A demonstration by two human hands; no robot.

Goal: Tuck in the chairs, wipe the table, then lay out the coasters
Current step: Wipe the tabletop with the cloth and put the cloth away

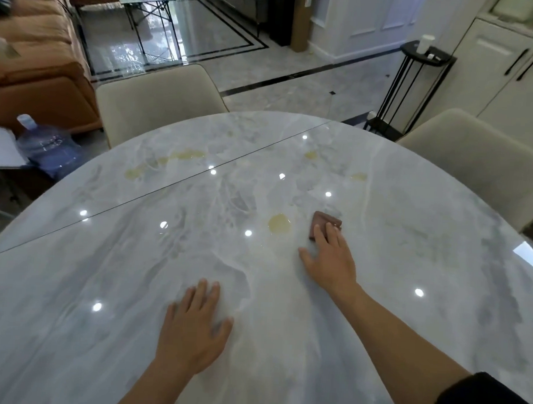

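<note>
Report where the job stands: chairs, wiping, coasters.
Done: the left chair and right chair sit close against the table. In hand: the right hand presses a brown cloth beside a yellow spill; the left hand rests flat. Left: farther spills unwiped; no coasters in view.

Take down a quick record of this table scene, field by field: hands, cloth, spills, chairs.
left hand: flat on the table, holding nothing
right hand: straight fingers pressing the brown cloth
nearest spill: yellow puddle just left of the cloth, unwiped
other spills: yellow patches toward the far edge
far chair: beige, back close to the rim
right chair: beige, back close to the rim
</note>
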